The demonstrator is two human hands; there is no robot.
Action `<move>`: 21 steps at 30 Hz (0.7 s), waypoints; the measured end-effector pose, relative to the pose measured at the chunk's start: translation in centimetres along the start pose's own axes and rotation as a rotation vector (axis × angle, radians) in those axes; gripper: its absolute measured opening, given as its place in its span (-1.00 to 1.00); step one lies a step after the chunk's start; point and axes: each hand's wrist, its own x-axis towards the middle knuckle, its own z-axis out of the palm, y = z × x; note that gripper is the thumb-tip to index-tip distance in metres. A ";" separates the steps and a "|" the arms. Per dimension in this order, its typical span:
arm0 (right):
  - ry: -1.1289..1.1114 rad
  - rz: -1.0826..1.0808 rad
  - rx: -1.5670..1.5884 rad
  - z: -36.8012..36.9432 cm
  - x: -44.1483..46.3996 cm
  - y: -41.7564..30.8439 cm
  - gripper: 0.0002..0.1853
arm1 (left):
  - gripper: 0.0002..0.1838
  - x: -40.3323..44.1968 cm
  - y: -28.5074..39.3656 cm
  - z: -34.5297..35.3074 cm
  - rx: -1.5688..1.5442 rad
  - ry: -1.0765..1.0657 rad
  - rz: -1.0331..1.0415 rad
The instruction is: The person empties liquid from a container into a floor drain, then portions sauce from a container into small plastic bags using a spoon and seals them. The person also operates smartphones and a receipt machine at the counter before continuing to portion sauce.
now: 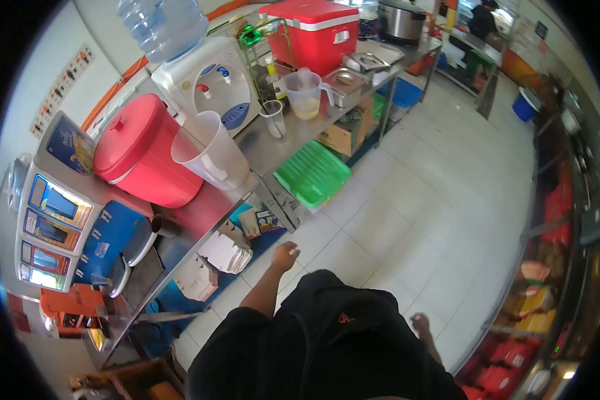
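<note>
My left hand (286, 256) hangs in front of my body, its fingers curled, over the tiled floor near the steel table (267, 143). Whether anything small is inside it is hidden. On my other side, my right hand (420, 324) hangs low and is blurred, partly cut off from sight by my dark shirt. Nearest my left hand, below the table, are stacked white cartons (225, 252). Above them on the tabletop stands a large clear plastic jug (213, 157), beside a red lidded barrel (150, 153).
A water dispenser (210, 87), measuring jug (305, 93) and red cooler (313, 33) line the table. A green crate (313, 175) sits below its edge. Shelving with red containers (507, 363) runs along the right. A person (483, 20) is far back.
</note>
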 end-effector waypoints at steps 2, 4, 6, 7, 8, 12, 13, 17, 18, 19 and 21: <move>0.169 0.161 0.028 -12.0 9.2 -5.0 -0.60 | -0.69 3.0 1.1 -1.7 -0.003 0.450 0.067; 0.268 0.142 0.188 -21.3 18.3 -8.9 -0.63 | -0.71 5.3 5.7 -8.5 0.010 0.808 -0.082; 0.379 -0.093 0.036 -28.1 27.4 -14.9 -0.71 | -0.59 7.9 7.7 -14.5 -0.130 1.222 -0.108; 0.447 -0.244 -0.033 -30.1 32.4 -18.1 -0.72 | -0.58 9.8 8.1 -17.2 -0.082 1.502 -0.065; 0.399 -0.265 0.166 -33.1 35.0 -24.7 -0.73 | -0.56 11.3 7.7 -19.7 -0.186 1.533 -0.035; 0.103 -0.528 0.535 -38.1 44.2 -47.5 -0.75 | -0.58 17.8 7.4 -23.6 -0.621 1.591 0.017; 0.082 -0.590 0.548 -38.1 45.5 -52.4 -0.73 | -0.60 18.9 8.5 -23.7 -0.611 1.652 -0.040; 0.090 -0.875 0.574 -40.0 47.3 -68.5 -0.50 | -0.62 20.9 12.0 -23.2 -0.584 1.858 -0.215; 0.193 -0.927 0.504 -40.0 48.6 -70.8 -0.47 | -0.61 21.0 12.4 -23.4 -0.591 1.907 -0.234; 0.297 -0.973 0.434 -39.9 49.8 -72.8 -0.44 | -0.59 20.8 12.6 -23.6 -0.550 1.916 -0.196; 0.389 -0.909 0.368 -39.2 53.2 -75.7 -0.41 | -0.53 19.6 12.6 -24.0 -0.534 1.899 -0.096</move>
